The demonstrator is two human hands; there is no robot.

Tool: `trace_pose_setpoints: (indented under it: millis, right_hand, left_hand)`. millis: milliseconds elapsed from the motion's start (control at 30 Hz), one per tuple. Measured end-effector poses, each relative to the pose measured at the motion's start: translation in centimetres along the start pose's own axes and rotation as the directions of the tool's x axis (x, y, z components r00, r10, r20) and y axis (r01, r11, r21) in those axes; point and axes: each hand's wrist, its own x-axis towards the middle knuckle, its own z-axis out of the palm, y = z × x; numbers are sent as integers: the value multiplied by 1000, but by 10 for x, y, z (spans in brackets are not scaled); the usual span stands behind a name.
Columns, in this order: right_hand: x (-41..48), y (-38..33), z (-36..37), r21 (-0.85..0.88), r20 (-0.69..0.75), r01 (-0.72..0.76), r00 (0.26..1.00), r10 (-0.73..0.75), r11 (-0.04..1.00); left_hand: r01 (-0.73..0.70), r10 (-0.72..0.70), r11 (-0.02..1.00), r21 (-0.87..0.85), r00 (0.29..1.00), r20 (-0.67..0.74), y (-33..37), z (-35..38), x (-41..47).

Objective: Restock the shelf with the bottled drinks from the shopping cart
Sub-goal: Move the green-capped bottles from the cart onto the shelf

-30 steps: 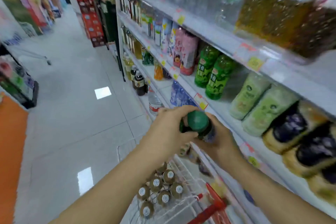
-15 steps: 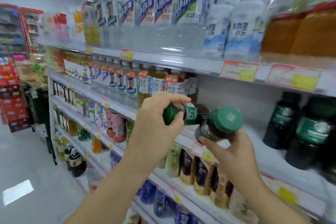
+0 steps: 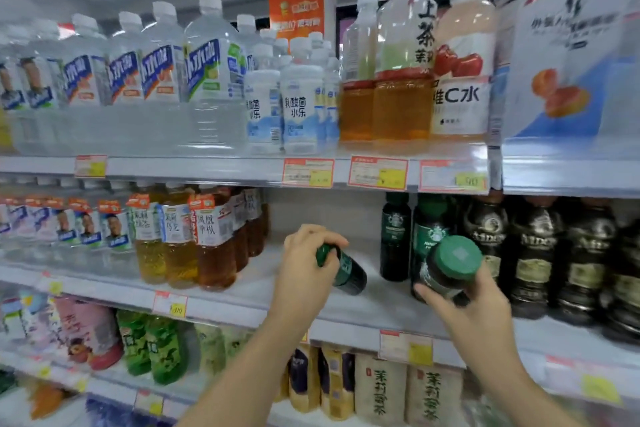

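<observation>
Two dark, green-capped bottles are in hand, and neither stands upright on the shelf yet. The left hand [image 3: 304,263] has its fingers wrapped round the cap end of the left bottle [image 3: 348,276]. That bottle tilts with its base toward 4 o'clock, over the bare stretch of the middle shelf [image 3: 249,291]; whether the base touches cannot be told. The right hand [image 3: 474,305] grasps the right bottle [image 3: 446,270] from below, cap toward the camera, just in front of the matching coffee bottles [image 3: 394,236] standing at 3 o'clock of the gap. A row of tea bottles [image 3: 211,239] borders it at 9 o'clock. The open stretch suggests restocking is well short of done. The shopping cart is out of view, so what remains in it is unknown.
</observation>
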Motion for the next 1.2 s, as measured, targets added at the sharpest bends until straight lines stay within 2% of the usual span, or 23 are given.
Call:
trace_pose_setpoints:
  millis: [333,533,633,767,933,1000,1067,1133,1200]
  right_hand:
    - [13,21,9,-116,-17,-32,999,30,993]
    - [21,26,18,-215,-70,-71,996,57,974]
    - [23,30,18,-234,-62,-89,995,77,968]
    - [20,37,13,-241,-56,-103,994,92,965]
    - [22,37,1,-158,-28,-135,991,132,978]
    - [23,39,-2,-150,-7,-152,988,153,977]
    - [20,39,-1,-154,-2,-148,989,150,977]
    - [15,37,6,-202,-35,-124,992,119,972]
    - [10,38,15,-287,-83,-98,994,77,953]
  left_hand:
    - [-115,126,988,-103,986,109,21,23,42]
    - [109,-54,948,-299,981,185,20,52,65]
    - [136,-65,934,-330,974,217,19,65,64]
    - [188,-62,871,-454,959,278,7,71,44]
    - [290,-48,873,-392,851,523,-21,66,15]
    - [284,-59,900,-329,830,555,-28,63,13]
    - [248,-69,920,-303,864,499,-30,65,13]
    - [197,-86,940,-279,928,363,-28,74,12]
    - [151,-97,967,-207,963,251,-26,87,10]
